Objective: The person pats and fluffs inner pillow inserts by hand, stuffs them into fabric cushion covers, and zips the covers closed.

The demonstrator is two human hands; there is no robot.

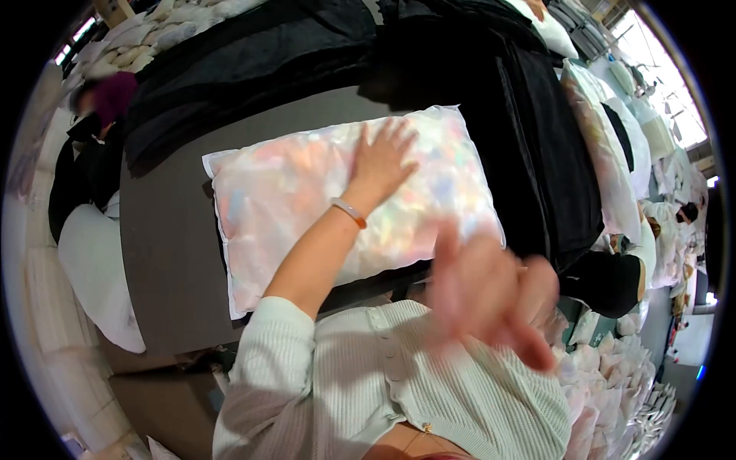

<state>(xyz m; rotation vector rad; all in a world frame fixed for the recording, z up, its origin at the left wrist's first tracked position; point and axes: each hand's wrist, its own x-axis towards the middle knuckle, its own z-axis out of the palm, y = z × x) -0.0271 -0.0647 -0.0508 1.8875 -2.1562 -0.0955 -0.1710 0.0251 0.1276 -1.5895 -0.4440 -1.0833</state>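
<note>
A plump white pillow (284, 192) lies flat on the dark grey table. Patches of pink, orange, blue and green filling show through its thin cover. My left hand (383, 161) rests palm down on the upper middle of the pillow, fingers spread, with a pale and orange bangle on the wrist. My right hand (491, 287) is raised close to the camera, in front of the pillow's lower right corner. Motion smears its fingers, and whether it holds anything cannot be made out.
Black folded cloth (253, 57) lies along the table's far side, and a black stack (548, 146) stands at the right. Bare table (165, 253) shows at the left. White pillows (606, 153) stand beyond the stack. A person (96, 146) is at the far left.
</note>
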